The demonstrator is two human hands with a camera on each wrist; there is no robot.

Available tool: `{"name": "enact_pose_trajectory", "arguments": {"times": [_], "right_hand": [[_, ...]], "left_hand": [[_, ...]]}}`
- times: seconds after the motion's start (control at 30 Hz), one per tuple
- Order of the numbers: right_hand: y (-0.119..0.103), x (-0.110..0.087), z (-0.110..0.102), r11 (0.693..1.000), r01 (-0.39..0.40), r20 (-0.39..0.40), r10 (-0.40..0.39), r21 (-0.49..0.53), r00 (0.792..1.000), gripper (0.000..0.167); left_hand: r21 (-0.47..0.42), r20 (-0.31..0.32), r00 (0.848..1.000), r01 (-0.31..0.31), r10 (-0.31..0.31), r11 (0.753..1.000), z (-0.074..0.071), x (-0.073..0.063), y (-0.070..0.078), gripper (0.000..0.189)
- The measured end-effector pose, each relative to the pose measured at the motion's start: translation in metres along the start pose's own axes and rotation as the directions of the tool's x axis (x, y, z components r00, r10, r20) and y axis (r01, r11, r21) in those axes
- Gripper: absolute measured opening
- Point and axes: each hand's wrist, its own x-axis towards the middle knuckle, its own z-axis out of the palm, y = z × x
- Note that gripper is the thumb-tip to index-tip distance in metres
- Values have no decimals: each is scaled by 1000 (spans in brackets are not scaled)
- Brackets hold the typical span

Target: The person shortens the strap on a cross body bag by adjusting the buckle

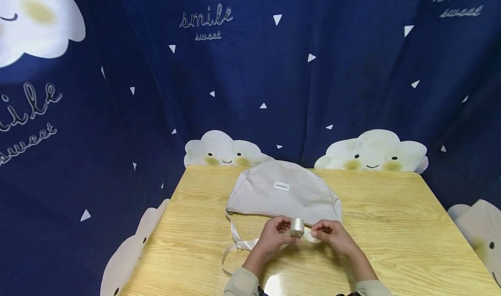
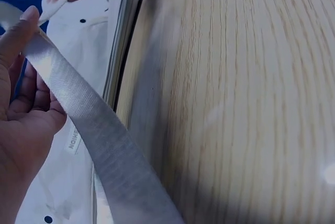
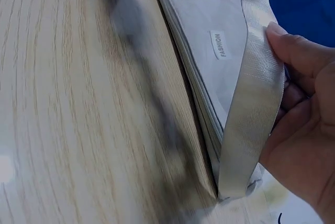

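A pale beige bag (image 1: 254, 196) with a white FASHION label (image 1: 282, 186) lies on the table, its zipped edge toward me. Its flat webbing strap (image 1: 297, 226) is lifted in a loop in front of that edge. My left hand (image 1: 274, 236) pinches the strap (image 2: 94, 114) between thumb and fingers. Close by, my right hand (image 1: 332, 236) pinches another part of it, thumb on the webbing (image 3: 254, 103) and fingers behind in the right wrist view. A strap length (image 1: 234, 231) runs from the bag's left corner and loops on the table left of my left wrist.
The wooden table (image 1: 391, 226) extends on both sides of the bag. A dark blue curtain (image 1: 242, 70) with clouds and triangles hangs behind the table and along its sides. A bright reflection (image 1: 272, 285) shows on the tabletop between my forearms.
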Motion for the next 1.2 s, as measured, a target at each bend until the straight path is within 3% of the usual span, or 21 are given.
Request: {"name": "enact_pose_trajectory", "arguments": {"times": [0.17, 0.3, 0.53, 0.63, 0.9, 1.03, 1.2], "right_hand": [[-3, 4, 4, 998, 44, 32, -46, 51, 998, 13], [-7, 3, 5, 994, 66, 39, -70, 88, 997, 13], [-11, 1, 2, 987, 105, 58, -113, 119, 992, 15], [-9, 3, 1, 989, 88, 65, -96, 118, 993, 15], [-7, 10, 7, 987, 79, 91, -92, 139, 992, 15], [-10, 13, 12, 985, 79, 99, -95, 151, 991, 15], [-14, 12, 14, 987, 66, 96, -81, 146, 992, 16]], "left_hand": [[1, 24, 1000, -10, 10, 1000, 3, 1, -2, 38], [22, 2, 1000, -1, 1, 1000, 3, 0, -1, 40], [12, 4, 1000, -10, 10, 1000, 0, -8, 26, 38], [11, 17, 1000, -10, 10, 1000, 0, -8, 27, 37], [-58, 37, 999, -21, 23, 998, 6, 1, -7, 39], [-133, 74, 996, -34, 44, 991, 8, 2, -12, 39], [-131, 78, 997, -3, 14, 991, 8, 2, -15, 40]]}}
